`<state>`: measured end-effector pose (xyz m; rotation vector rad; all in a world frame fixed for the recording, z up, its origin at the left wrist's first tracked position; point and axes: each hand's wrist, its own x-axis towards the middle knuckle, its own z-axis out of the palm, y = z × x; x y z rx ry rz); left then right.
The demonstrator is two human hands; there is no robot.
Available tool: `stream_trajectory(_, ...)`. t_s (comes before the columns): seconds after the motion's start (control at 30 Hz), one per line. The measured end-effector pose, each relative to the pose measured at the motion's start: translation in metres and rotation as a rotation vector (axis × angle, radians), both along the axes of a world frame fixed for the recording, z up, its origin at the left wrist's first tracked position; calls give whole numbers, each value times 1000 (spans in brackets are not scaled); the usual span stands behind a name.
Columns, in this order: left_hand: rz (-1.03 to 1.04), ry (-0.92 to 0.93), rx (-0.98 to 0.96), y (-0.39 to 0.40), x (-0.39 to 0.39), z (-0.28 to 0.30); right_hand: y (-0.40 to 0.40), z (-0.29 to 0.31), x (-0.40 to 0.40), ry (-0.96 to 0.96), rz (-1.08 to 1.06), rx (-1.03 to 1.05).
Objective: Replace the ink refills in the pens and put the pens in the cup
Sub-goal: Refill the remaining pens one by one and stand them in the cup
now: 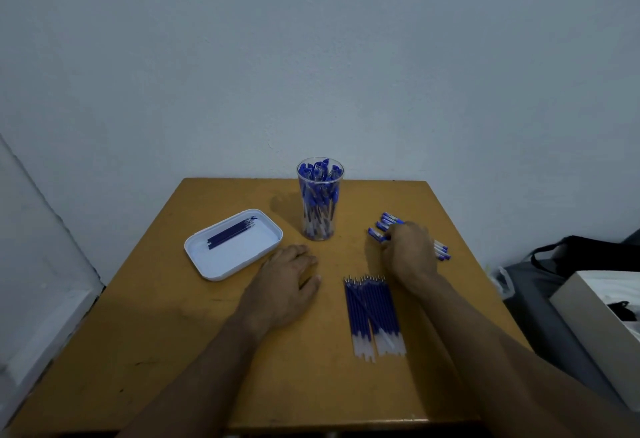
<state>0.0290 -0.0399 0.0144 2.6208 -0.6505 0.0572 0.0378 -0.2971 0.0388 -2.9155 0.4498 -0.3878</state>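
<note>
A clear plastic cup (319, 202) full of several blue-capped pens stands at the table's far middle. To its right lies a small row of blue-capped pens (388, 224), and my right hand (410, 254) lies over them with fingers curled round one or more; the grip is partly hidden. A bundle of blue ink refills (374, 316) lies in front of that hand. My left hand (289, 278) rests flat on the table, holding nothing. A white tray (225, 264) at the left holds a few dark refills (230, 233).
The wooden table (173, 351) stands against a pale wall. Off its right edge are a dark bag (585, 250) and a white box (602, 316). Bare tabletop lies at the front and front left.
</note>
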Motion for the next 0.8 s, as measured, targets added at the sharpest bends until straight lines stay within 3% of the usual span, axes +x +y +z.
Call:
stream_trajectory(0.17,-12,-11,-7,-1,-3,3,18,31,-5,-14,76,0)
stream_trajectory(0.27,-11,-68,-59,0,-7,3,42,60,-17,16,148,150)
stream_trajectory(0.33,1,-86,-147,1,-12,2,56,82,-31,45,186,320)
stream_trajectory(0.47,48,-98,-404,7,-26,4,77,101,-59,93,214,889)
stream_trajectory(0.63,69,254,-764,14,-45,14,101,76,-73,228,212,1179)
stream_trajectory(0.8,6,491,-820,22,-50,24,106,49,-77,136,173,1430)
